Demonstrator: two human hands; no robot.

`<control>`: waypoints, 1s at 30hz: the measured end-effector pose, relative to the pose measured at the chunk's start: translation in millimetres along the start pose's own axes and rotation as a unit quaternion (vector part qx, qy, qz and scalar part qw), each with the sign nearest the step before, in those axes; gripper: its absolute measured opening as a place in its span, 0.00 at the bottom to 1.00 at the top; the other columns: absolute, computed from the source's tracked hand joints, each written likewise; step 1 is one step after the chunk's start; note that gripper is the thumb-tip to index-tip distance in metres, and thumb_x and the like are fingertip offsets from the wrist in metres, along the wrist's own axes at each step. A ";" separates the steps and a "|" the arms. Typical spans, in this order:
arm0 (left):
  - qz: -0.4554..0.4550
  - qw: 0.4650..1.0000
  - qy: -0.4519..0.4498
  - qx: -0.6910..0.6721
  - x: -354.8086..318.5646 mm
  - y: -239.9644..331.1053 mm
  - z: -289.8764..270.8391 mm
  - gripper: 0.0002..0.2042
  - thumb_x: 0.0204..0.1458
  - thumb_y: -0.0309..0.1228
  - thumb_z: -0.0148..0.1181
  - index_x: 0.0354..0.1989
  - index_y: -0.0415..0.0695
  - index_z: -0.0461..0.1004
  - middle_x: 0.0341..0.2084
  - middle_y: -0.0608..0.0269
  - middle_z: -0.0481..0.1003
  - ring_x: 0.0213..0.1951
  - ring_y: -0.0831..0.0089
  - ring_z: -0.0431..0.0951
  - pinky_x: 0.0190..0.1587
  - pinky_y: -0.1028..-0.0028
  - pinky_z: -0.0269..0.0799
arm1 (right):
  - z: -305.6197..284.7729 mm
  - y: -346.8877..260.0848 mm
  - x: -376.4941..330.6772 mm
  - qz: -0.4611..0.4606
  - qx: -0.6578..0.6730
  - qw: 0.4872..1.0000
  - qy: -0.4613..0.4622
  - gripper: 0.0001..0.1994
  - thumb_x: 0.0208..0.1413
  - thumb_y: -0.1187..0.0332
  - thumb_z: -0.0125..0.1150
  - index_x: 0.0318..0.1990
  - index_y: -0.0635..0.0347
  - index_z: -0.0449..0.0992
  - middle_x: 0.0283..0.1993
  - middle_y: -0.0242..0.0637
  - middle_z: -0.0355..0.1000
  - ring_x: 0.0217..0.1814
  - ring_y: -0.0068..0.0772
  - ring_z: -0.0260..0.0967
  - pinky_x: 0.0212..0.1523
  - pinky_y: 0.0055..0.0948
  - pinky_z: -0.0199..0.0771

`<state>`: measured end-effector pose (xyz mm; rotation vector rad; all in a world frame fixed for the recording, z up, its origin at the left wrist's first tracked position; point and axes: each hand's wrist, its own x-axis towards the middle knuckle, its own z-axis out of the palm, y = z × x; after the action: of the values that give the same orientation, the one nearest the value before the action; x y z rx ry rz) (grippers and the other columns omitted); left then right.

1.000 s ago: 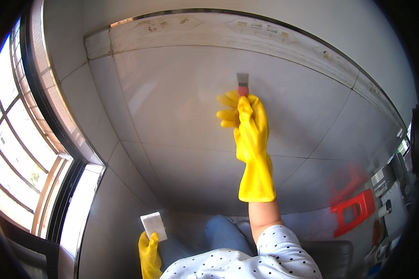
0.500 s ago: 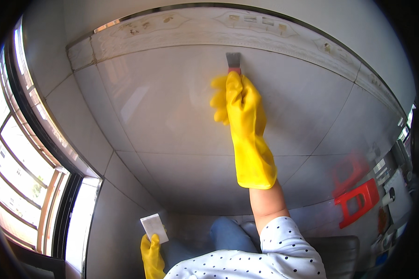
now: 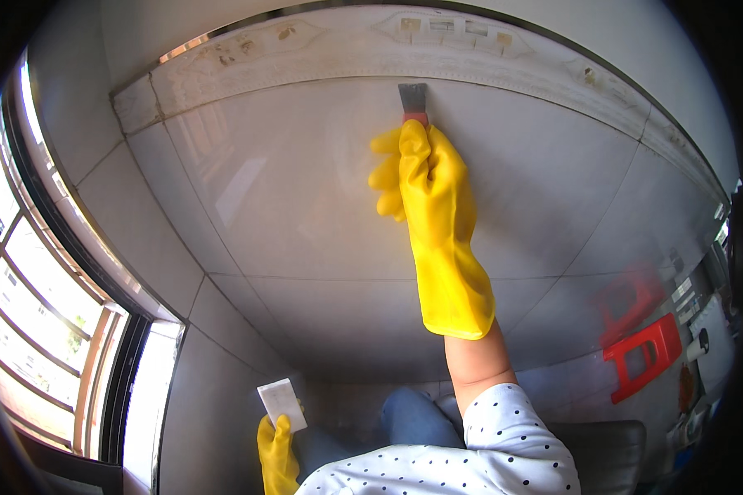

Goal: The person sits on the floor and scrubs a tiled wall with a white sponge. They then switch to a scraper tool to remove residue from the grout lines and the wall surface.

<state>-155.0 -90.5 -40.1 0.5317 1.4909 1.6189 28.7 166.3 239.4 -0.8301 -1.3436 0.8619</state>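
My right hand (image 3: 428, 177), in a long yellow rubber glove, is raised against the tiled wall (image 3: 322, 198). It grips a scraper (image 3: 414, 101) by its red handle, and the wide grey blade points up just under the decorated border strip (image 3: 305, 58). Its other fingers show at the left side of the glove. Low at the left, my left hand (image 3: 278, 450), gloved in yellow too, pinches a white rectangular pad (image 3: 281, 404), which looks like a sponge. That hand is away from the wall, and part of it is cut off by the lower edge.
A barred window (image 3: 41, 330) with a dark frame lies to the left. At the lower right stands a red plastic stool (image 3: 645, 356), mirrored in the glossy tiles. A dark seat (image 3: 603, 450) is beside my right side, and various items crowd the far right.
The scraper blade has moved slightly upward on the wall, toward the border strip. The left hand still holds the pad; the whole view has shifted a little.
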 end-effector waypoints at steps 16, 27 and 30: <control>-0.006 0.999 -0.018 0.032 -1.2 4.3 4.4 0.36 0.53 0.60 0.67 0.57 0.40 0.68 0.54 0.46 0.76 0.59 0.58 0.76 0.69 0.58 0.62 | 0.8 -0.4 1.3 -0.001 0.010 1.000 -0.017 0.23 0.70 0.48 0.47 0.39 0.56 0.80 0.24 0.34 0.77 0.16 0.24 0.69 0.20 0.25 0.66; -0.017 1.000 -0.006 0.021 -3.9 4.6 1.4 0.36 0.52 0.58 0.69 0.57 0.39 0.68 0.54 0.46 0.76 0.59 0.58 0.76 0.69 0.59 0.62 | 13.4 2.0 3.1 -0.028 0.126 0.989 -0.071 0.24 0.71 0.49 0.46 0.44 0.63 0.79 0.27 0.41 0.80 0.19 0.30 0.74 0.21 0.28 0.73; -0.025 0.999 -0.002 0.037 -4.4 5.6 1.1 0.36 0.53 0.59 0.68 0.56 0.39 0.69 0.54 0.48 0.76 0.59 0.58 0.76 0.69 0.59 0.62 | 17.2 2.8 -1.8 -0.015 0.120 0.987 -0.109 0.21 0.74 0.56 0.42 0.42 0.64 0.75 0.28 0.40 0.80 0.22 0.30 0.77 0.24 0.27 0.76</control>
<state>-153.3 -93.0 -33.6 0.5329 1.5541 1.5291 11.4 166.2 237.1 -0.5382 -1.4028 1.0906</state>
